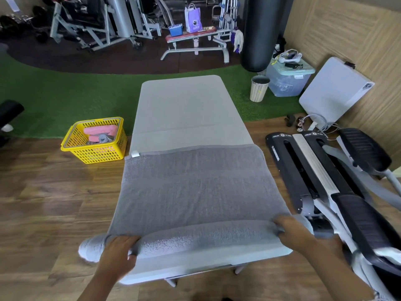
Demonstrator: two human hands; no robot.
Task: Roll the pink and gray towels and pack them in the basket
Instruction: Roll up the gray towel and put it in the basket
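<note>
Hands grip the gray towel's point(195, 187) rolled near edge on the desk point(184, 105): left hand point(118, 249), right hand point(293, 230); yellow basket point(95, 152) holds rolled pink towels point(101, 130).

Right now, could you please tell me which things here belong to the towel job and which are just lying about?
Job: gray towel, left hand, right hand, yellow basket, rolled pink towels, table.
Lying about: punching bag, waste bin, purple bag, storage box.

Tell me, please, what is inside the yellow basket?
The yellow basket holds rolled pink towels and one rolled gray towel; anything beneath them is hidden.
</note>
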